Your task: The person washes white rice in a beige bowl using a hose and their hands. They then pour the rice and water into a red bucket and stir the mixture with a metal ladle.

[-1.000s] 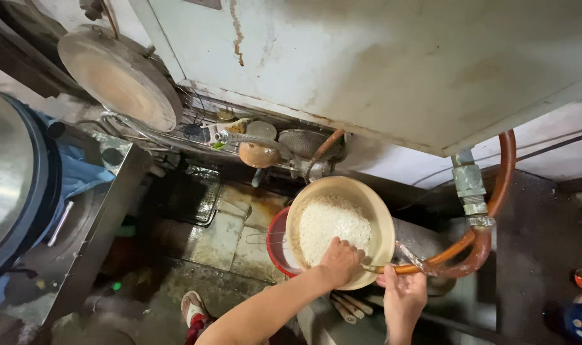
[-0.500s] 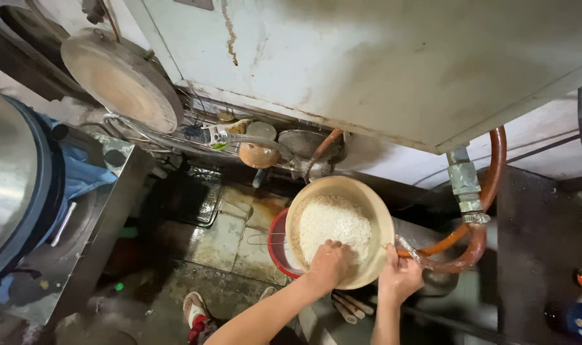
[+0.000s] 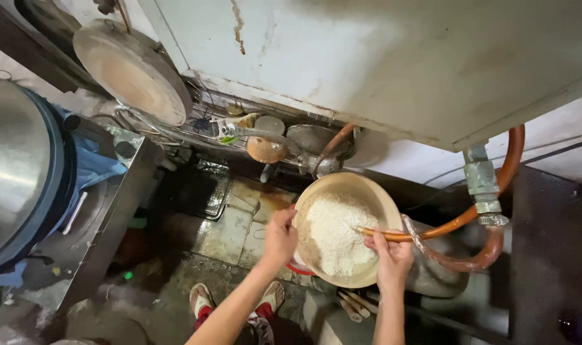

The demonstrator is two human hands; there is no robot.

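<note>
Head view looks down on the large grey metal cabinet that fills the top, and the big shiny steel drum with blue rim at your left. Below the cabinet, the wide beige round bowl of white rice sits tilted over a red bucket, near the middle. Your left hand grips the bowl's left rim. Your right hand is closed around the end of the orange rubber hose, which lies across the bowl's right rim.
</note>
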